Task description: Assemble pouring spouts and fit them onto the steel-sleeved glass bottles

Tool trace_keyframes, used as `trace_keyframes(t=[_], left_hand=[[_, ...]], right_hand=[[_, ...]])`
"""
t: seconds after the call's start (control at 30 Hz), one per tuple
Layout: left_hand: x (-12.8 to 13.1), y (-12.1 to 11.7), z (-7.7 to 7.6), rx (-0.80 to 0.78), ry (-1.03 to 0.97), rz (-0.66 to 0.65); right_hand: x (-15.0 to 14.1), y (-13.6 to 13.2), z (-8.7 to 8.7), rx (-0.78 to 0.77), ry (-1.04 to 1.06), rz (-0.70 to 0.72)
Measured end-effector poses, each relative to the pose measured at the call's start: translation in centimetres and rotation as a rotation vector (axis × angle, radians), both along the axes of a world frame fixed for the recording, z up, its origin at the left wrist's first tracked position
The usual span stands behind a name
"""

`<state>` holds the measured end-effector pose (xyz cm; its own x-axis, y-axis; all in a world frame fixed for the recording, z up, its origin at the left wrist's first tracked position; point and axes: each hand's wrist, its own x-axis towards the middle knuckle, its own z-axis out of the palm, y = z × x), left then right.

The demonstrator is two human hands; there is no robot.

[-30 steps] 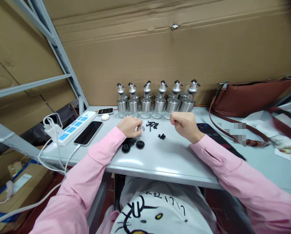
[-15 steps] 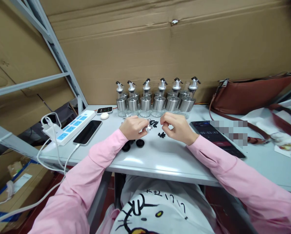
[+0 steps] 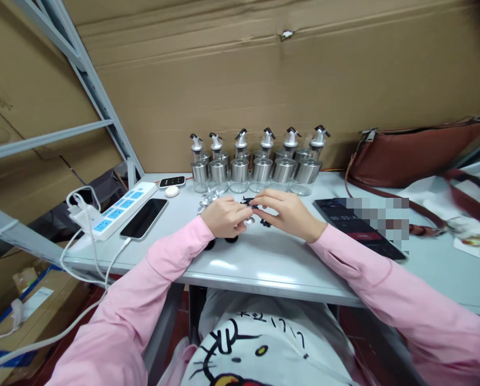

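Lying at the L end of the counter (image 3: 280, 256): a strip (image 3: 129, 208) w/ a plug (image 3: 81, 213), then a phone (image 3: 144, 219), screen dark, cable off its near end. Next, a white disc (image 3: 171, 191) & a small device (image 3: 172, 182), display too small to read. Silver bits (image 3: 208, 198) lie in a heap just beyond the L hand (image 3: 224, 215), partly covered, so no count poss. Black caps (image 3: 231, 239) peek out below that hand, mostly hidden. Its fingers are curled nearly closed on a silver part (image 3: 249, 220); only a sliver shows, btwn the hands. Bottles (image 3: 240, 170) w/ spouts stand behind, back row mostly blocked. Black pins (image 3: 246, 200) lie near the fingertips, half hidden. R hand (image 3: 288, 214) has thumb & index nearly together by the L fingertips; can't tell if it grips anything. Black bits (image 3: 266, 223) sit just under it, partly covered. Far R: big phone (image 3: 356, 228), part pixelated, digits blurred; then brown bag (image 3: 420, 155), strap part pixelated too.
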<state>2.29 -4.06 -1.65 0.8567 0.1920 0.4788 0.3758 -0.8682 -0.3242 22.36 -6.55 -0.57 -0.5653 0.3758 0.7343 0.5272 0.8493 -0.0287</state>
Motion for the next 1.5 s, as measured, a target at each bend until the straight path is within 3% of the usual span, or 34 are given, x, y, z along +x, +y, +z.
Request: trace_keyframes(t=[0.2,0.5,0.8,1.03,1.13,1.33,1.5], left_hand=[[0.2,-0.1,-0.2,0.014,-0.037,-0.068],[-0.2,-0.6,1.4,-0.007,-0.223,-0.152],[-0.1,-0.3,0.9,0.076,-0.216,-0.145],[0.2,-0.4,1.0,0.147,-0.301,-0.194],[0.3,-0.6,1.1,0.138,-0.3,-0.193],[0.2,-0.6,1.1,0.12,-0.295,-0.182],[0.3,-0.6,1.0,0.117,-0.294,-0.182]], right_hand=[[0.3,0.2,-0.1,-0.134,0.015,0.078],[0.4,-0.2,1.0,-0.298,0.213,0.083],[0.4,-0.3,1.2,-0.418,0.299,0.111],[1.3,0.5,1.2,-0.617,0.311,0.03],[1.7,1.2,0.7,-0.661,0.228,-0.065],[1.3,1.3,-0.7,-0.537,-0.225,-0.407],[0.7,0.6,-0.6,-0.483,-0.3,-0.427]])
